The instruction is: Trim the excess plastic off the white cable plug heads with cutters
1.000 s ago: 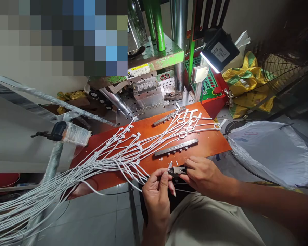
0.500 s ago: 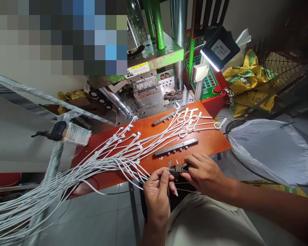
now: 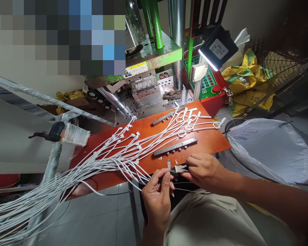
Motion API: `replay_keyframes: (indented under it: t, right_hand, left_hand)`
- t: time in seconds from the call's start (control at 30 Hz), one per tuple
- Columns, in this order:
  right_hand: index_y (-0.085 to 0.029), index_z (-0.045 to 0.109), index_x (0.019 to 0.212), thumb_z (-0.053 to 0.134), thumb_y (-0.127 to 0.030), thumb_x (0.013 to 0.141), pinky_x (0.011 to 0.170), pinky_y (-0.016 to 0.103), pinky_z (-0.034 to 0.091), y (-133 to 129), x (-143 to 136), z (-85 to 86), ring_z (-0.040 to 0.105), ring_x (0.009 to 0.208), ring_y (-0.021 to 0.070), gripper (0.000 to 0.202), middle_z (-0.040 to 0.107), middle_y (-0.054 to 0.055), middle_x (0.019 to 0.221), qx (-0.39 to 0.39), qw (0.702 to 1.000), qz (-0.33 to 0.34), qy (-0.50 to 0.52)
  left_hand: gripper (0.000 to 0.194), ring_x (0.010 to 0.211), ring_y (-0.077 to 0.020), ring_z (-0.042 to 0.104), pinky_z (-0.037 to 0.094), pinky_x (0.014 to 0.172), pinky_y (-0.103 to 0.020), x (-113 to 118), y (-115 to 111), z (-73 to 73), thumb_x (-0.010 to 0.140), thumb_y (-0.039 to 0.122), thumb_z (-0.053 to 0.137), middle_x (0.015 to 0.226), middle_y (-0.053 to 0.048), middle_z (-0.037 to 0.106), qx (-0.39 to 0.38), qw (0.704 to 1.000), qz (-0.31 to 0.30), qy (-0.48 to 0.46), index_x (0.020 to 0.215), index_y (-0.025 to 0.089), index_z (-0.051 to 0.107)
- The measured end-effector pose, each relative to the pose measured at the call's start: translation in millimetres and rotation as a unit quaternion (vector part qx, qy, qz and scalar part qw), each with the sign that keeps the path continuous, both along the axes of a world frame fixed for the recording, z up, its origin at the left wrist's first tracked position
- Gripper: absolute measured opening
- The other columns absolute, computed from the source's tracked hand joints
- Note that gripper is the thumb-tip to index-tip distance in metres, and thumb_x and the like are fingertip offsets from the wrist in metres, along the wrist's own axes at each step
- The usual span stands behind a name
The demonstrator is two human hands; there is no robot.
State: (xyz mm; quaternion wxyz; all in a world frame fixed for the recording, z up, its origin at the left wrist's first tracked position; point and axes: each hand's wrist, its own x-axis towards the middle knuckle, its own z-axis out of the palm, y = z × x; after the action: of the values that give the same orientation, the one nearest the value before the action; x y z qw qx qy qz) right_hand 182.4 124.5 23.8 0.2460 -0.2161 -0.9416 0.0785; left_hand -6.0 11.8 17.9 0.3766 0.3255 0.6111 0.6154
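My left hand (image 3: 157, 193) pinches a small piece with a clear tip (image 3: 168, 164) at the front edge of the orange board (image 3: 207, 136). My right hand (image 3: 204, 171) is closed round a small pliers-like tool (image 3: 179, 168), whose jaws are close to my left fingertips. Its handles are mostly hidden by my fingers. Just beyond my hands, a metal bar with small pegs (image 3: 176, 147) lies on the board, with a second such bar (image 3: 166, 116) farther back. Many white cables (image 3: 100, 164) with moulded ends spread across the board from the left.
A green press (image 3: 166, 56) with a metal mould block (image 3: 147, 92) stands behind the board. A lit lamp (image 3: 218, 48) hangs over the red control box (image 3: 215, 99). To the right is a white-lined bin (image 3: 272, 147). A clamp (image 3: 55, 131) sits on the left frame.
The tool's jaws have tilted slightly, and the clear tip above my left fingers now shows more plainly. Both hands remain nearly in place; the whole view has shifted slightly.
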Motion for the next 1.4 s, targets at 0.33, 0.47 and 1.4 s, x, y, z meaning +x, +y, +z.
replay_keyframes:
  t: [0.33, 0.47, 1.4]
  right_hand:
    - [-0.019, 0.062, 0.067, 0.044, -0.035, 0.121, 0.06, 0.035, 0.03, 4, 6, 1.8, 0.044, 0.06, 0.0152, 0.059, 0.057, 0.002, 0.07, -0.024, 0.999, 0.004, 0.032]
    - [-0.019, 0.06, 0.066, 0.049, -0.04, 0.12, 0.058, 0.033, 0.032, 1, 8, 3.6, 0.046, 0.061, 0.0148, 0.059, 0.058, 0.002, 0.071, -0.108, 0.992, -0.029, 0.066]
    - [-0.02, 0.079, 0.101, 0.072, -0.057, 0.105, 0.092, 0.036, 0.058, -29, -20, 5.0, 0.068, 0.099, 0.0242, 0.037, 0.075, 0.008, 0.105, -0.487, 0.772, -0.12, 0.391]
  left_hand:
    - [0.029, 0.058, -0.0106, 0.063, 0.054, 0.054, -0.02, -4, 2, 6.1, 0.092, 0.042, 0.09, 0.078, -0.003, 0.072, -0.026, 0.998, -0.016, -0.051, 0.103, 0.016, 0.085]
    - [0.036, 0.055, -0.0105, 0.059, 0.05, 0.051, -0.019, -9, 2, 1.1, 0.092, 0.047, 0.09, 0.074, -0.003, 0.071, -0.044, 0.996, -0.032, -0.074, 0.107, 0.014, 0.085]
    - [0.044, 0.044, -0.0085, 0.047, 0.04, 0.045, -0.019, 0, -4, 28.9, 0.097, 0.061, 0.078, 0.062, 0.0, 0.064, -0.084, 0.994, -0.05, 0.039, 0.098, 0.018, 0.085]
